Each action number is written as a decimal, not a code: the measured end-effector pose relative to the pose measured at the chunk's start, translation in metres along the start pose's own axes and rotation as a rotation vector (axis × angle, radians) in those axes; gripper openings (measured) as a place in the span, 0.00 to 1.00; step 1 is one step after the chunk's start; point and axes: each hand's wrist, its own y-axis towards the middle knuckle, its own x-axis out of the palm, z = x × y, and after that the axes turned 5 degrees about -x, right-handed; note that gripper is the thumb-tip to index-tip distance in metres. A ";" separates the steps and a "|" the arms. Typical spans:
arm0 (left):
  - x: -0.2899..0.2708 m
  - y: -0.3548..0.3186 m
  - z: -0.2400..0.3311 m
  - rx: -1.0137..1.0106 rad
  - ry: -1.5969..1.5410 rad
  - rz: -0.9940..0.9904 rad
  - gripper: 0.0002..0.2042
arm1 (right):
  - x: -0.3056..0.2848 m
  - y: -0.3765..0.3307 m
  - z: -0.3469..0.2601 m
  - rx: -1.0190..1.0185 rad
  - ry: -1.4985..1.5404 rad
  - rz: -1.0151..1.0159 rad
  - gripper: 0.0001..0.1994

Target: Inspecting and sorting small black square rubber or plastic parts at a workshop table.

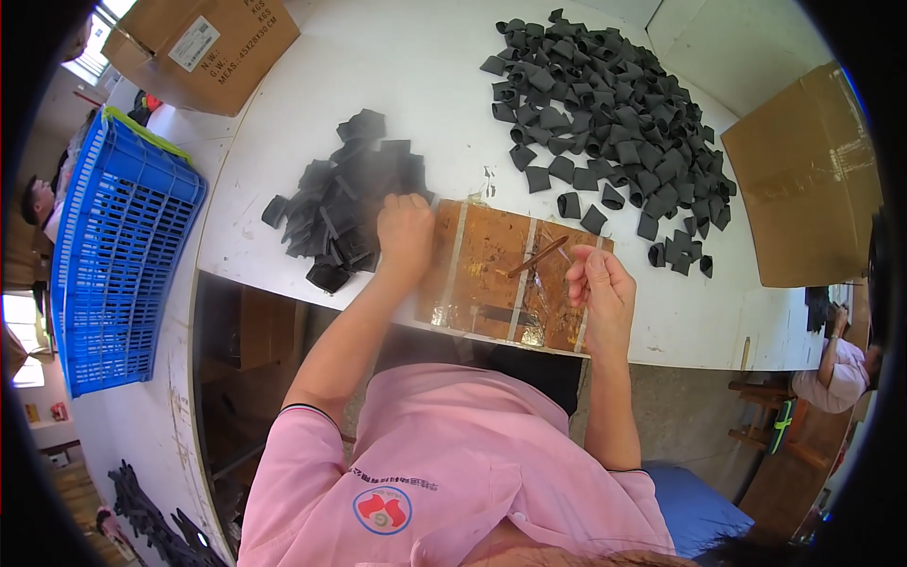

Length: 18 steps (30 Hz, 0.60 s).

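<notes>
My left hand [406,238] is closed at the right edge of a loose pile of flat black fabric pieces [326,213]; its fingertips are hidden, so what they hold does not show. Part of that pile is blurred. Over the right side of a brown, tape-striped board [482,248], my right hand [605,291] has its fingers curled and thumb pressed in; anything in them is too small to make out. Just left of those fingers, a slim brown stick [539,257] slants above or on the board. One dark strip [504,315] lies near the board's front edge.
A large heap of short black fabric tubes [605,113] spreads over the white table [425,57] at the far right. Cardboard boxes [203,52] stand far left and right. A blue basket [123,255] sits at left, black strips [156,520] lower left. Other people are beyond.
</notes>
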 end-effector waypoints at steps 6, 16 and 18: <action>0.002 -0.001 0.001 -0.034 -0.139 -0.004 0.05 | 0.002 -0.003 0.005 0.036 -0.021 -0.046 0.14; -0.013 0.004 0.016 -0.139 -0.188 -0.019 0.21 | 0.002 -0.006 0.004 0.086 -0.063 -0.096 0.14; -0.012 0.013 0.017 -0.141 -0.145 -0.069 0.24 | 0.004 -0.007 0.006 0.093 -0.070 -0.106 0.13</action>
